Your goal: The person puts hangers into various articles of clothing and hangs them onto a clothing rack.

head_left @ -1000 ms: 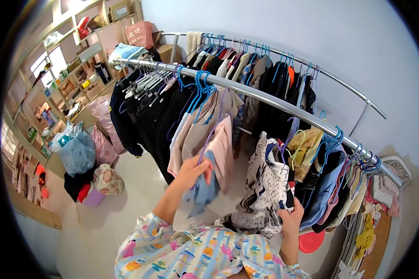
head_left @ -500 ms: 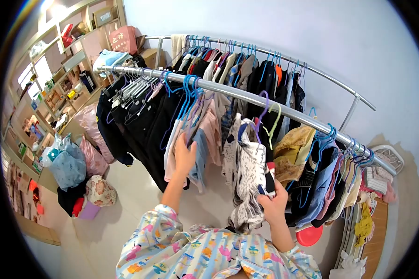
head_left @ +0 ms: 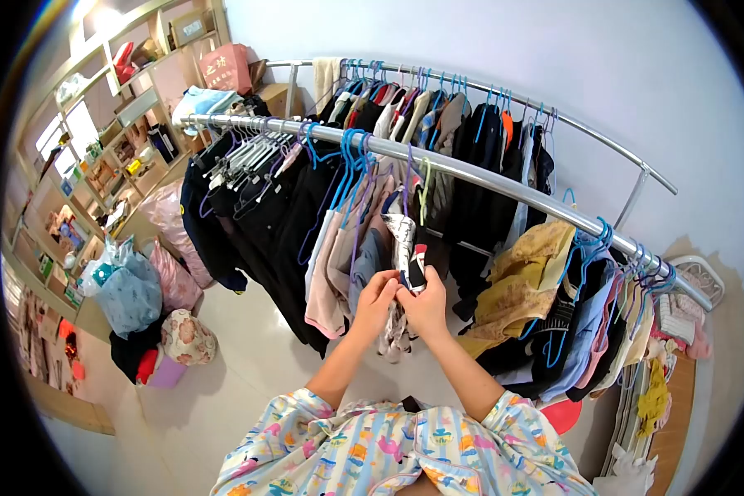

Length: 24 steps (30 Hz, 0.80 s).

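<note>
A black-and-white patterned garment [head_left: 401,236] hangs from the front rail on a purple hanger [head_left: 407,182], beside a light green hanger [head_left: 425,192]. My left hand [head_left: 374,307] is closed at the garment's left edge. Closed on its right edge, near a strip of red, white and black cloth [head_left: 419,263], is my right hand [head_left: 426,307]. The thumbs nearly meet in front, and the garment's lower part shows below them. Pale pink clothes [head_left: 331,285] and a grey-blue garment [head_left: 368,263] hang just left of my left hand.
The front metal rail [head_left: 488,182] carries black trousers [head_left: 285,223] at left and a yellow-brown garment [head_left: 521,277] at right. A second rail [head_left: 603,142] of clothes runs behind. Plastic bags [head_left: 124,285] lie on the floor at left; a red stool [head_left: 562,415] stands at lower right.
My left hand has left the pink clothes and moved right to the patterned garment. My right hand has shifted left with that garment, which now hangs closer to the pink clothes, edge-on.
</note>
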{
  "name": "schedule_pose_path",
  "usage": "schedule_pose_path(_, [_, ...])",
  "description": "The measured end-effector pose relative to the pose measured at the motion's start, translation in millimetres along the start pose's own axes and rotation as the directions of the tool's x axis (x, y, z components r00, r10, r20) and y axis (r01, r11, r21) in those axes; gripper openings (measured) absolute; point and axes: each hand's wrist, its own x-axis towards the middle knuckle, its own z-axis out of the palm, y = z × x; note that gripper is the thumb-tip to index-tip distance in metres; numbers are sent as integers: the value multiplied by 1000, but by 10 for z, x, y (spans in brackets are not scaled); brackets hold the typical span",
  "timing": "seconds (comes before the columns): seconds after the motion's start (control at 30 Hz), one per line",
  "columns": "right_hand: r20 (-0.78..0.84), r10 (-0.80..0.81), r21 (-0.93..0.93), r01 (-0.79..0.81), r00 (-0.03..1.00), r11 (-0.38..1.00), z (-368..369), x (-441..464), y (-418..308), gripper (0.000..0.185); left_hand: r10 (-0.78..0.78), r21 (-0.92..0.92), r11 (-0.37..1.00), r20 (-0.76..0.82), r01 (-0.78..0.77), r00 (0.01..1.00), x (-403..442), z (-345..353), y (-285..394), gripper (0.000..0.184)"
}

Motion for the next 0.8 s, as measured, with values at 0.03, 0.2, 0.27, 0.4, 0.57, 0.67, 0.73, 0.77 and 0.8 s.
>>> schedule_pose_path(0.03, [9, 9, 4, -9, 1000, 1000, -13, -9, 11, 25, 14, 36, 999, 6, -14, 1000, -8, 5, 3, 29])
schedule_pose_path(0.2, [53, -19, 77, 14, 998, 997, -68, 10, 84, 21, 12, 84, 996, 20, -14, 1000, 58, 72, 38, 22])
schedule_pose_path(0.27, [47, -20, 88, 16, 999, 996, -89, 4, 9, 21, 7, 55, 998, 12, -8, 1000, 91, 121, 110, 17])
schedule_pose_path(0.4, [-11, -24, 166, 26, 1000, 986, -99, -13, -176, 19, 58, -95, 994, 14, -56, 998, 128, 187, 174, 17])
schedule_pose_path(0.57, [-58, -54, 132, 61, 997, 989, -80, 383, 79, 21, 128, 121, 986, -105, -115, 986, 196, 207, 98, 22])
schedule_pose_path(0.67, [149, 128, -84, -116, 981, 990, -8, 505, 422, 30, 259, 441, 877, -103, -190, 960, 182, 130, -118, 22])
schedule_pose_path(0.73, [130, 9, -139, 9, 992, 990, 160, 552, 630, 34, 208, 540, 836, -146, -98, 967, 218, 0, -23, 18])
schedule_pose_path(0.77, [183, 36, -162, -6, 983, 987, 208, 582, 629, 38, 181, 585, 810, -169, -49, 969, 243, -85, 18, 17])
schedule_pose_path(0.8, [219, 78, -159, -44, 973, 986, 274, 600, 581, 34, 300, 580, 803, -200, -134, 933, 318, -172, 6, 17])
